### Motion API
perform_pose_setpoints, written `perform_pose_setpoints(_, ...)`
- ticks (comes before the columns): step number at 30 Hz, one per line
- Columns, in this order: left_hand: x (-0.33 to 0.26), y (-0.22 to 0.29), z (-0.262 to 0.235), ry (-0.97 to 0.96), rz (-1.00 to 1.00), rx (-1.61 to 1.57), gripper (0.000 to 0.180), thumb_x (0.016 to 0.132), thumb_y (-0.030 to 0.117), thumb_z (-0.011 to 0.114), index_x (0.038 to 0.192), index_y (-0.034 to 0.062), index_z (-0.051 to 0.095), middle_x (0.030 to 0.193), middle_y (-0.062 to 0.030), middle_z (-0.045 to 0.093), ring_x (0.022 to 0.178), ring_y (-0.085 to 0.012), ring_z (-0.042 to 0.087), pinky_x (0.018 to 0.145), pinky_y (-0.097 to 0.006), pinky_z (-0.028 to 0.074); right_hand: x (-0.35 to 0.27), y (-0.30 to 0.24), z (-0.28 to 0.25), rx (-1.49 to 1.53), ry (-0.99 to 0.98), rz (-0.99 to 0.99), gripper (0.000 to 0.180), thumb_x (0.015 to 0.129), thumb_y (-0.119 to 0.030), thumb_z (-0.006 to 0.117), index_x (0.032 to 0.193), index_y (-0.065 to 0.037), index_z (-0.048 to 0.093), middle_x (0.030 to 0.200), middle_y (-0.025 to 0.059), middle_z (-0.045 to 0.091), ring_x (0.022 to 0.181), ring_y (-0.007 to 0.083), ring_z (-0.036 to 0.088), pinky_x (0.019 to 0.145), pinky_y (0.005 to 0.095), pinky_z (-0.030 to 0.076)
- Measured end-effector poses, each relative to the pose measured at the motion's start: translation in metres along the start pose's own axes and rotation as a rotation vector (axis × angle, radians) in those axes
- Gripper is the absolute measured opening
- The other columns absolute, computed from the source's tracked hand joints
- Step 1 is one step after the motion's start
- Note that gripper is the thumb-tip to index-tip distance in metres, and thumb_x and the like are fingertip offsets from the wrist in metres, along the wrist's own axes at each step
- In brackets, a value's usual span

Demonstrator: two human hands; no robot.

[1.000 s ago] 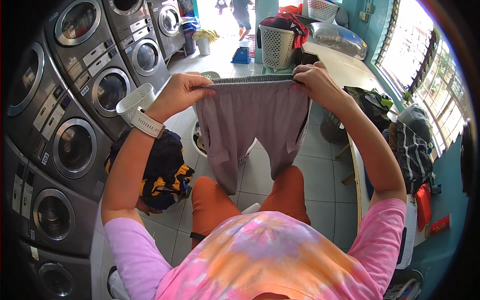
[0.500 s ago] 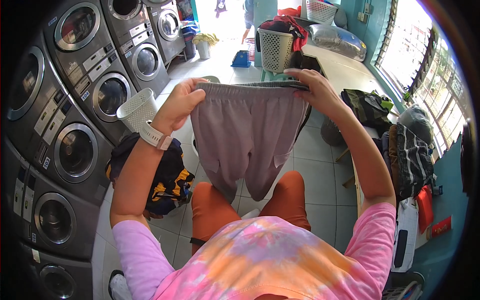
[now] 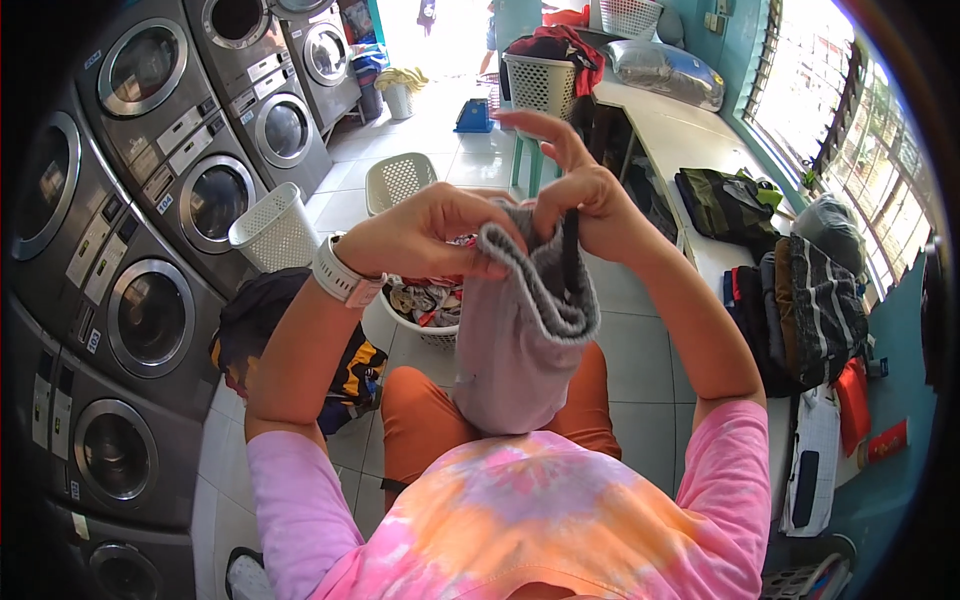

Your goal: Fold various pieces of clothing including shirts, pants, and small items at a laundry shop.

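A pair of grey pants (image 3: 500, 360) with an elastic waistband hangs over my lap, gathered together so that the waistband bunches in folds at the top. My left hand (image 3: 445, 235), with a pale watch strap at its wrist, pinches the waistband on one side. At the other side of the waistband, my right hand (image 3: 590, 205) grips with the thumb and lower fingers while one finger is stretched out. The lower ends of the pants legs are hidden behind the folded cloth.
A white basket (image 3: 440, 335) full of clothes stands beyond my knees. Pale laundry baskets (image 3: 400, 182) and a dark clothes heap (image 3: 265, 320) lie around. Stacked machines (image 3: 150, 315) line the left. A counter (image 3: 660, 130) with folded clothes (image 3: 825, 310) runs along the right.
The pants went from stretched wide between my hands to bunched, with the waistband folded. My hands came closer together and nearer to me, uncovering the clothes basket behind.
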State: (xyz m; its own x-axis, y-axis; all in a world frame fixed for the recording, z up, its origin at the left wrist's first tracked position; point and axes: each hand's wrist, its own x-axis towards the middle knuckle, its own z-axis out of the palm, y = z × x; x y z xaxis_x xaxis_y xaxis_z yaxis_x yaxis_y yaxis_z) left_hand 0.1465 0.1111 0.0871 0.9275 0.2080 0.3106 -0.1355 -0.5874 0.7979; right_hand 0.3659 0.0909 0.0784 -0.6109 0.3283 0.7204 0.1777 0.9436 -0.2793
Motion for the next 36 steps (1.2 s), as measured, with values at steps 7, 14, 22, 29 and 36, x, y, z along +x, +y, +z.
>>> perform_pose_setpoints(7,-0.003,-0.013,-0.009,0.735,-0.085,-0.110,0.020,0.083,0.004,0.056,0.102,0.0005,0.059,0.096,-0.0050,0.062,0.087,-0.0092,0.057,0.078,-0.023,0.044,-0.108,0.048,0.067,0.555,0.989,0.793,0.017,0.092,-0.024,0.046,0.090,-0.007,0.050,0.082,-0.0020,0.042,0.064,0.0057,0.041,0.055,0.0193,0.033)
perform_pose_setpoints(14,-0.004,-0.021,0.001,0.851,0.029,-0.247,0.021,0.082,0.002,0.053,0.101,-0.0017,0.060,0.092,-0.0048,0.063,0.083,-0.0074,0.056,0.077,-0.022,0.044,-0.203,0.076,0.179,0.932,0.447,1.647,0.064,0.088,-0.059,0.030,0.115,-0.004,0.048,0.112,0.0095,0.053,0.103,0.0211,0.050,0.086,0.0345,0.041)
perform_pose_setpoints(22,-0.039,-0.023,-0.001,0.972,-0.005,-0.167,0.019,0.082,0.004,0.055,0.099,-0.0005,0.061,0.093,-0.0052,0.063,0.084,-0.0086,0.057,0.076,-0.022,0.044,-0.128,0.084,0.116,1.813,0.598,1.061,0.070,0.089,-0.057,0.028,0.134,-0.004,0.031,0.136,0.0126,0.037,0.128,0.0276,0.032,0.104,0.0434,0.025)
perform_pose_setpoints(29,-0.061,-0.024,-0.030,1.123,0.025,-0.190,0.018,0.079,0.006,0.057,0.096,0.0008,0.061,0.090,-0.0050,0.063,0.082,-0.0117,0.058,0.075,-0.024,0.044,-0.139,0.115,0.088,1.172,0.636,1.091,0.032,0.082,-0.019,0.063,0.111,-0.007,0.057,0.102,0.0035,0.061,0.095,0.0165,0.054,0.090,0.0380,0.035)
perform_pose_setpoints(36,-0.083,-0.041,-0.045,1.154,0.139,-0.236,0.020,0.078,0.003,0.056,0.097,-0.0001,0.060,0.094,-0.0059,0.062,0.088,-0.0133,0.057,0.081,-0.026,0.043,-0.136,0.101,0.089,0.736,0.780,1.044,0.018,0.082,-0.016,0.063,0.098,-0.008,0.065,0.093,-0.0003,0.064,0.095,0.0112,0.052,0.088,0.0318,0.036)
